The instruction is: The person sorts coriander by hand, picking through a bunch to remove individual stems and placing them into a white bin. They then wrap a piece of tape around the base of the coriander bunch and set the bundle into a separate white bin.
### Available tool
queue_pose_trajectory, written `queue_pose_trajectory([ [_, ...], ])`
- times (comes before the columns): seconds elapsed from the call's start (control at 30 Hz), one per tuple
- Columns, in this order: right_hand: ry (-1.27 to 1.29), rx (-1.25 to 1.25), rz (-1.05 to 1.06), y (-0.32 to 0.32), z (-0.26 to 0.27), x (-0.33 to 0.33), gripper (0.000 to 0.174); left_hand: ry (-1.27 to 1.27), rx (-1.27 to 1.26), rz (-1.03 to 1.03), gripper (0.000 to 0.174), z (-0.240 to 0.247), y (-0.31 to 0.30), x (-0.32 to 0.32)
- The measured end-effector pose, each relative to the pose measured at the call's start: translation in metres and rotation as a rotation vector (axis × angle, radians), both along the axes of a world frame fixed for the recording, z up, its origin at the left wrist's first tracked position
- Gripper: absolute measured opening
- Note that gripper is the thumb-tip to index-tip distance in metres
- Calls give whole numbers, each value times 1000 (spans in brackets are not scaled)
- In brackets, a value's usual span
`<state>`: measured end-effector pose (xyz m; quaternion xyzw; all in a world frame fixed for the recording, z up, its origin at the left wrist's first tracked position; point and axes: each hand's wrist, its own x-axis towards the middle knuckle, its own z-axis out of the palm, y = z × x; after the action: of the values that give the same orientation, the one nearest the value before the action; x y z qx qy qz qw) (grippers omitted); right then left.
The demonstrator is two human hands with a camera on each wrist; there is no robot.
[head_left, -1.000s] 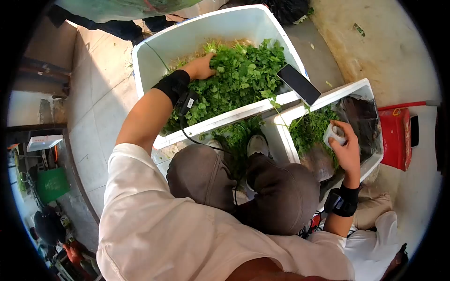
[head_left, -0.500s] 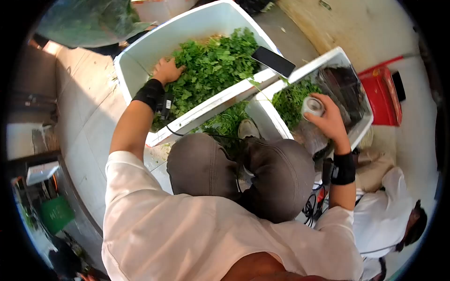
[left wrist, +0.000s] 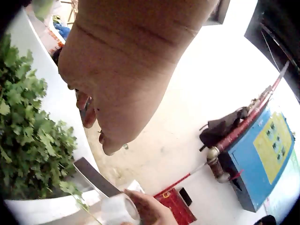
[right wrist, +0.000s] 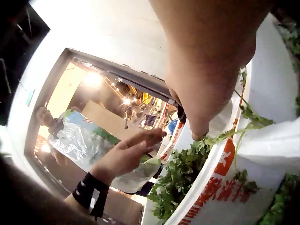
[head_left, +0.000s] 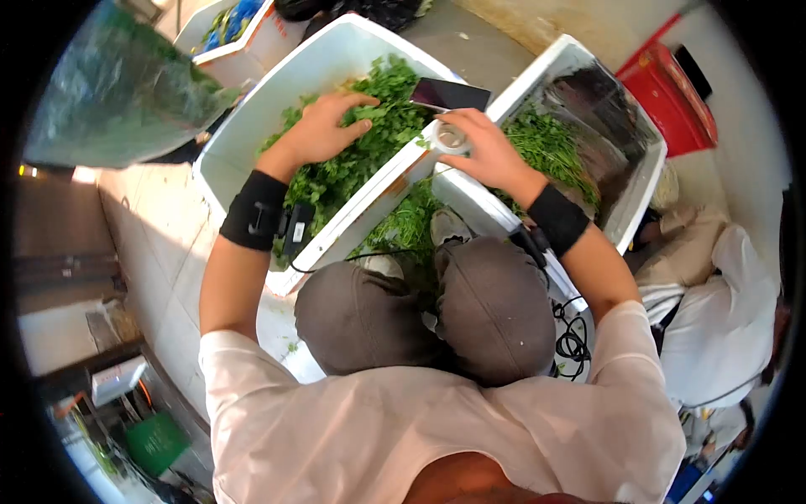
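Note:
My left hand [head_left: 323,130] hovers over the leafy green herbs [head_left: 369,155] in the large white foam box [head_left: 220,155], fingers loosely extended and holding nothing. In the left wrist view its fingers point down, clear of the leaves. My right hand [head_left: 491,155] grips a white roll of tape [head_left: 449,137], thumb and fingers around its sides, above the box's near corner. The roll [left wrist: 119,210] also shows in the left wrist view, close by the phone [left wrist: 96,177]. A thin green stem [right wrist: 239,145] hangs over the box rim in the right wrist view.
A second foam box [head_left: 642,202] on the right holds more greens [head_left: 546,147] and dark plastic. The phone lies on the large box's rim. Greens [head_left: 407,218] lie between my feet. A red dustpan [head_left: 672,101] stands by the wall, and a person in white [head_left: 714,319] sits at right.
My left hand has risen off the greens and moved right. My right hand has carried the roll leftward from above the smaller box to the large box's corner. The head view has shifted.

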<state>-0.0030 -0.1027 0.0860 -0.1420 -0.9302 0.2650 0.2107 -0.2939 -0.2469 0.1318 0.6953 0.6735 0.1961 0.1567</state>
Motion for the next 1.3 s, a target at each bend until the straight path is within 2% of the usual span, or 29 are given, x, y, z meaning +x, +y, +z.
queue_pose_trajectory([
  [0.07, -96, -12, -14, 5, -15, -8, 60, -40, 5, -64, 39, 19, 9, 28],
  [0.13, -85, 75, -14, 9, -38, -12, 58, -182, -29, -104, 37, 29, 22, 47],
  [0.2, -101, 56, 10, 6, -32, -15, 58, -165, -2, -148, 36, 33, 28, 59],
  [0.27, -79, -12, -17, 2, -25, -12, 60, -233, -57, -159, 36, 39, 34, 71],
  [0.37, 89, 51, -14, 4, -39, -16, 58, -289, 10, -203, 37, 40, 47, 77],
  [0.43, 103, 46, -7, 5, -42, -18, 50, -376, 29, -199, 34, 48, 54, 88],
  [0.53, 47, -25, -17, 0, -29, -17, 48, -539, 11, -179, 32, 61, 60, 103],
  [0.6, 54, 19, 4, 0, -21, -12, 50, -595, 55, -194, 32, 61, 67, 113],
  [0.67, 26, 51, 10, -1, -19, -11, 51, -660, -1, -85, 30, 74, 64, 127],
  [0.73, 32, 95, 48, -2, -14, -12, 50, -722, 74, -12, 28, 79, 62, 138],
  [0.8, 59, 165, 68, 2, -26, -14, 45, -714, 186, 15, 27, 68, 62, 142],
  [0.87, 15, 111, 76, -5, -13, -8, 45, -678, 226, 100, 27, 72, 52, 149],
  [0.9, 70, 184, 91, -5, -15, -5, 45, -672, 247, 133, 26, 66, 51, 148],
  [1.0, 59, 127, 75, -12, 1, 9, 44, -857, 247, 183, 20, 11, 67, 132],
  [1.03, -18, 126, 97, -7, 2, 11, 56, -764, 244, 202, 19, 15, 61, 132],
  [1.13, -23, 136, 8, -8, 11, 33, 56, -685, 203, 228, 22, -5, 62, 126],
  [1.27, 131, 26, -33, 4, 6, 71, 51, -681, 185, 210, 24, -23, 73, 127],
  [1.3, 107, -24, -151, 12, -10, 85, 51, -742, 158, 238, 27, -19, 74, 133],
])
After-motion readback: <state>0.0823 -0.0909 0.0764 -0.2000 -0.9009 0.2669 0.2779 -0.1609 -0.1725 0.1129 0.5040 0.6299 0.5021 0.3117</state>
